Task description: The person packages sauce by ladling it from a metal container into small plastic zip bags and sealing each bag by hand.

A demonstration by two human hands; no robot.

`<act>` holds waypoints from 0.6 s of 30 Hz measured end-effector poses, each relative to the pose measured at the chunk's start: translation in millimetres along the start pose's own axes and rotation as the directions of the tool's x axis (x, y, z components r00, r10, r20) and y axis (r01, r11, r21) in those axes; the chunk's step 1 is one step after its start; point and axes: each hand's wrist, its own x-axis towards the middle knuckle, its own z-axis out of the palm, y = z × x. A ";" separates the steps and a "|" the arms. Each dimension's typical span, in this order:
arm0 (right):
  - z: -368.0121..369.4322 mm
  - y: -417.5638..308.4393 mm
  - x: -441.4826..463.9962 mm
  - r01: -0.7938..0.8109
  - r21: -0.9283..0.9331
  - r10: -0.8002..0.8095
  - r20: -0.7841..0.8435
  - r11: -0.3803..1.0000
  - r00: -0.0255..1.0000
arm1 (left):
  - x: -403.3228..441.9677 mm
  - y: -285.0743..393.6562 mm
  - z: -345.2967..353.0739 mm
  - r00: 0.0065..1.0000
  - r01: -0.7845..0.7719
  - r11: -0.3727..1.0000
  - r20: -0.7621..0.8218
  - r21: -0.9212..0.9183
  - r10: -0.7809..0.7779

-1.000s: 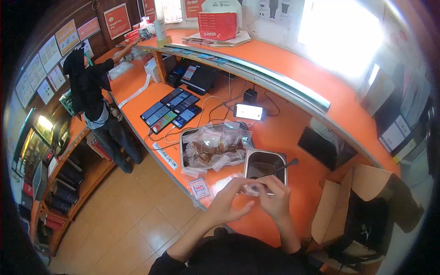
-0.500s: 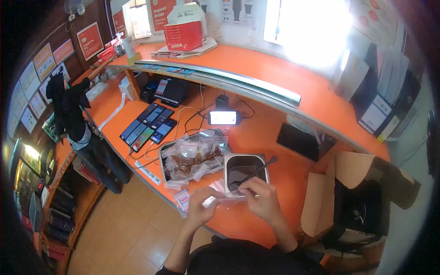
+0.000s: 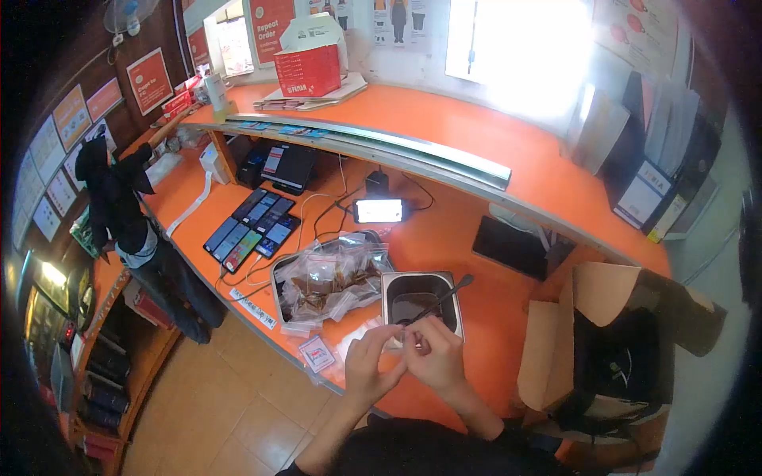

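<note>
My left hand (image 3: 370, 362) and my right hand (image 3: 436, 354) meet at the front edge of the orange counter, fingertips pinched close together. Between them is a small clear plastic bag (image 3: 394, 343), mostly covered by the fingers. Just beyond stands a square metal container (image 3: 421, 276) with dark contents, and a black spoon (image 3: 446, 297) leans in it. To the left, a tray (image 3: 277, 287) is heaped with clear zip bags (image 3: 327, 274) of brown contents. Pale flat plastic (image 3: 349, 343) and a printed packet (image 3: 317, 354) lie left of my hands.
Several phones (image 3: 248, 230) and a lit phone (image 3: 379, 210) sit behind the tray among cables. An open cardboard box (image 3: 548, 349) stands at the right. A raised shelf (image 3: 413, 107) carries a red box (image 3: 309, 73). Another person (image 3: 127, 198) stands at far left.
My hands have drawn together, and the clear bag that was stretched between them is now mostly hidden by my fingers. The view has shifted slightly. The other person has barely moved.
</note>
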 end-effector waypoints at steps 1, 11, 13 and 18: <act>0.1 0.2 -0.9 0.001 -0.001 -0.001 -0.001 1.000 1.000 | 0.3 0.2 0.8 0.999 -0.004 1.000 -0.041 0.005 0.004; -2.6 112.6 16.1 -0.255 -0.039 0.206 -0.481 0.966 0.852 | -6.8 -16.3 -12.3 0.950 0.220 0.971 -0.204 -0.095 -0.235; -8.3 138.6 17.0 -0.345 0.045 0.303 -0.592 0.938 0.747 | -14.1 -25.8 -13.5 0.943 0.249 0.964 -0.206 -0.087 -0.262; -21.0 149.3 32.4 -0.648 0.649 0.792 0.113 0.398 0.600 | -27.4 -37.2 -7.1 0.923 0.302 0.949 -0.220 -0.092 -0.315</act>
